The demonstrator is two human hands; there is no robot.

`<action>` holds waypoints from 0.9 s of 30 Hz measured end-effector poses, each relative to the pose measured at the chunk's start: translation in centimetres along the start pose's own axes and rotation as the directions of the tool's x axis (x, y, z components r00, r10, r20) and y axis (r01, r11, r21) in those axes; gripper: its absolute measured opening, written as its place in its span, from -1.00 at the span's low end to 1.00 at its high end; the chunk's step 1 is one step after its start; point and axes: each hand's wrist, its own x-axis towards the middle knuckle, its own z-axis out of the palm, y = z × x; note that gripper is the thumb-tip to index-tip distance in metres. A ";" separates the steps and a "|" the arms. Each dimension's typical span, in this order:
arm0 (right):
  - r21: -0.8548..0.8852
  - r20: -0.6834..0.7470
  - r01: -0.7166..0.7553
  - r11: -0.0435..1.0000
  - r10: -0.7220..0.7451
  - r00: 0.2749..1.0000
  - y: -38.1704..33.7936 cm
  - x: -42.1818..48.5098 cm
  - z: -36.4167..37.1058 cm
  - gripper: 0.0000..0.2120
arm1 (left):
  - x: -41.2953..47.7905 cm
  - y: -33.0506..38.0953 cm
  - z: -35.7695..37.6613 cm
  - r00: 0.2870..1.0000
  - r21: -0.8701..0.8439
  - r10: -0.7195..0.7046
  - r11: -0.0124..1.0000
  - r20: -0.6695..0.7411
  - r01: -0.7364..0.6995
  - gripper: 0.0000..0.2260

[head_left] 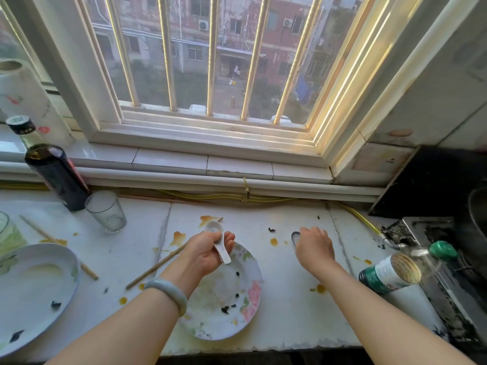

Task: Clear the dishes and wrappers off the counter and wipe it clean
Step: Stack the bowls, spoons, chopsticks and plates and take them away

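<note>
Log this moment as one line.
left hand: holds spoon over plate | right hand: on small item, grip unclear | counter: stained, unwiped

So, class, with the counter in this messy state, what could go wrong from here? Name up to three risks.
1. The left hand holds the white spoon above the floral plate; a slip could chip both.
2. The green-capped bottle lies on its side by the stove; wiping might set it rolling.
3. The glass stands close to the dark bottle; a sweeping arm could topple either.
</note>
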 end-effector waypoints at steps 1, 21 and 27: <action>-0.033 0.030 -0.031 0.999 0.032 0.999 0.7 0.2 0.3 -0.73 | 0.1 0.0 -0.2 1.000 -0.006 -0.002 1.000 0.009 0.002 -0.84; 0.621 0.060 -0.006 0.784 -0.040 0.997 -9.4 -2.1 -2.1 -0.55 | -1.9 1.3 -2.9 0.994 -0.074 0.033 0.997 0.109 -0.025 -0.67; 0.609 -0.071 0.239 0.756 -0.248 0.966 -16.9 -6.1 -2.5 -0.69 | -2.8 2.4 -5.9 0.987 -0.238 0.069 0.971 0.143 -0.033 -0.70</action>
